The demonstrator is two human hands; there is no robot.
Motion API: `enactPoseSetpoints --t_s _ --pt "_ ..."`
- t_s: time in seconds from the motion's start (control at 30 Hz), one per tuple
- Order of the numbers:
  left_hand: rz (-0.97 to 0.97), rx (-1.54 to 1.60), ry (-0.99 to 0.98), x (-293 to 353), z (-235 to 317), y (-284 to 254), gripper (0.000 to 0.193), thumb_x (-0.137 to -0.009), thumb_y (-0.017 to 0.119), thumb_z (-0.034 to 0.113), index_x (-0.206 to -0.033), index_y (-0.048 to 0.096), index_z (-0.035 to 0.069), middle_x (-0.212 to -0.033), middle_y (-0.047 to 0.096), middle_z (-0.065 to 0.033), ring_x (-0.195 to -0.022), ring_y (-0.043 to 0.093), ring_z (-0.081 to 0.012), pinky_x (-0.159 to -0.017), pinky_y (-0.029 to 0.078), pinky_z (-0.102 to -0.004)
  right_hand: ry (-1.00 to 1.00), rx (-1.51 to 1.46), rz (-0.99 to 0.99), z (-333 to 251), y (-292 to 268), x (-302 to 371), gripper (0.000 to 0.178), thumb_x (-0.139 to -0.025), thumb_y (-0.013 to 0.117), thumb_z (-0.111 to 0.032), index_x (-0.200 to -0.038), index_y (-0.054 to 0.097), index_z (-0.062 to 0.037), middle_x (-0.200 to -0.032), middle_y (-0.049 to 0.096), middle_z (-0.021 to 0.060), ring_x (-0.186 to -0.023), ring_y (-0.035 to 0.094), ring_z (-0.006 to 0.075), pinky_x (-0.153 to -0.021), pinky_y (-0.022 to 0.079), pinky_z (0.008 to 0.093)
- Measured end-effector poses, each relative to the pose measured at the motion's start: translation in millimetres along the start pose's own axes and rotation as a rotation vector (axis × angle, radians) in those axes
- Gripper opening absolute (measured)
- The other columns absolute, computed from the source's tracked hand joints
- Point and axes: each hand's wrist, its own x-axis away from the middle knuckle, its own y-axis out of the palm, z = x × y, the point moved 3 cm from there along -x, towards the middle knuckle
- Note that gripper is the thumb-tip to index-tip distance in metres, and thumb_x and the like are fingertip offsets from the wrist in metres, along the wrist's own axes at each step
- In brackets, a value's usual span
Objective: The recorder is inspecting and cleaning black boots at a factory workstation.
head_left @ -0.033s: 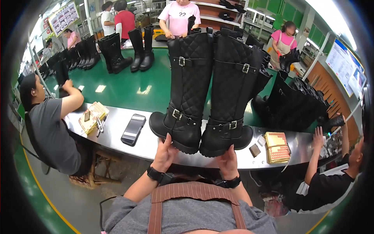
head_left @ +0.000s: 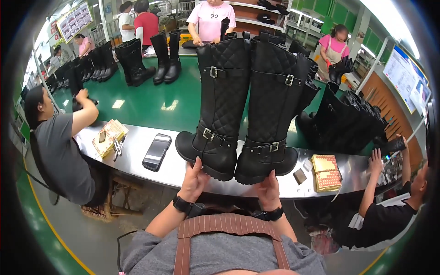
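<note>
The hands (head_left: 194,183) hold 2 black boots (head_left: 223,101) upright, toes (head_left: 185,145) pointing outward.

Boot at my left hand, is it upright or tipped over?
Upright: the black boot has its sole down by the left hand, and its shaft rises above.

Head-worn fisheye view, looking down and forward across bench (head_left: 134,145); held boots (head_left: 223,94) near.

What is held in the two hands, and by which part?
The left hand holds the left-side black boot, the right hand the right-side black boot, each from below at the sole.
</note>
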Motion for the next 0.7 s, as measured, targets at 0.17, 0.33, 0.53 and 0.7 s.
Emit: enactPoseSetpoints --t_s 0.17,0.33,0.53,0.7 --pt "-0.155 -0.057 0.009 0 0 2 0.061 -0.102 0.053 0.040 -0.152 0.032 0.012 -0.152 0.043 -0.0089 -0.139 0.042 -0.0262 -0.115 0.034 -0.0476 0.064 -0.047 0.019 -3 -10 -1 0.054 -0.102 0.054 -0.033 -0.146 0.041 -0.0042 -0.144 0.051 0.0116 -0.136 0.047 0.0281 -0.115 0.035 0.0449" --pt "-0.220 -0.203 -0.171 -23 -17 -10 0.068 -0.106 0.050 0.027 -0.160 0.009 0.019 -0.147 0.044 -0.0115 -0.134 0.045 -0.0248 -0.112 0.036 -0.0386 -0.018 0.470 -0.127 -20 -9 -19 0.067 -0.104 0.050 -0.020 -0.158 0.013 -0.0047 -0.153 0.037 0.0180 -0.143 0.036 0.0273 -0.116 0.031 0.0397" --pt "-0.140 -1.235 0.196 -42 -56 -12 0.047 -0.099 0.044 0.006 -0.146 0.040 0.000 -0.139 0.049 -0.0237 -0.131 0.047 -0.0370 -0.110 0.036 -0.0376 -0.326 1.528 -0.003 -8 -4 -22 0.055 -0.093 0.046 0.001 -0.148 0.035 0.0028 -0.143 0.045 0.0257 -0.134 0.044 0.0386 -0.112 0.036 0.0404" --pt "-0.064 -1.085 0.194 -45 -52 -11 0.044 -0.099 0.042 0.005 -0.143 0.044 0.000 -0.131 0.059 -0.0217 -0.123 0.057 -0.0318 -0.103 0.043 -0.0365 -0.359 1.555 0.028 -10 -1 -20 0.052 -0.092 0.048 0.002 -0.144 0.039 0.0037 -0.131 0.054 0.0265 -0.121 0.053 0.0406 -0.102 0.043 0.0436"
